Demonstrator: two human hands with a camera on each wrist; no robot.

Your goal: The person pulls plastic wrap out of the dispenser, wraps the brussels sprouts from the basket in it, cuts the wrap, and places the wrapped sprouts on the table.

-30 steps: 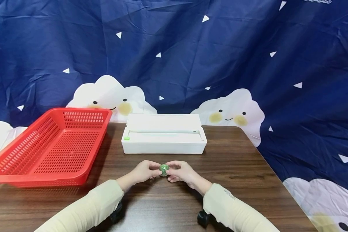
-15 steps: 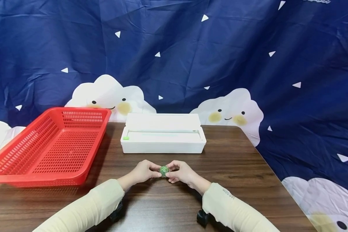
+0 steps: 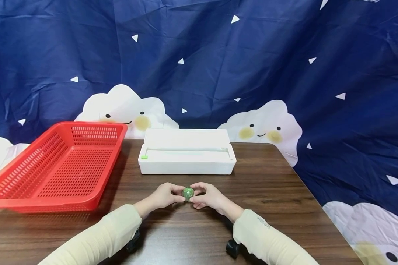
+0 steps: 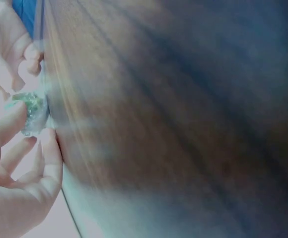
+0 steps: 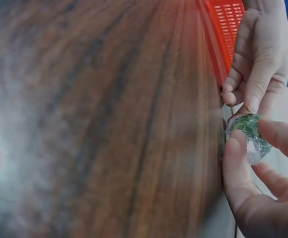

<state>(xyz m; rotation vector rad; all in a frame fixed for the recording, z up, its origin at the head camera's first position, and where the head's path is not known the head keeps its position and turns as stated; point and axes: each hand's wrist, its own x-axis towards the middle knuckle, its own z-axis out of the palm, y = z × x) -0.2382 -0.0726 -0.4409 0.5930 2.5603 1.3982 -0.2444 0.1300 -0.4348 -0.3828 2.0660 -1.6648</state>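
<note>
A small round green thing in clear shiny wrap (image 3: 188,193) is between both hands, in front of the white box; its kind is hidden by the wrap. My left hand (image 3: 164,195) pinches its left side with thumb and fingertips. From the right, my right hand (image 3: 210,198) pinches it the same way, thumb nearer me. In the left wrist view, the wrapped green thing (image 4: 33,111) shows crinkled clear film around a green middle. Seen from the right wrist, the wrapped thing (image 5: 249,133) has loose film at its lower end, between the right thumb and fingers.
Behind the hands stands a long white box (image 3: 187,168) with its lid raised and a small green tab at the left. A red perforated basket (image 3: 97,198) sits on the left of the brown wooden table (image 3: 268,206). A blue curtain (image 3: 199,55) with clouds hangs behind.
The glints and green pattern on the wrapped thing differ slightly, as if it turned a little between the fingertips. Both hands stay in nearly the same place.
</note>
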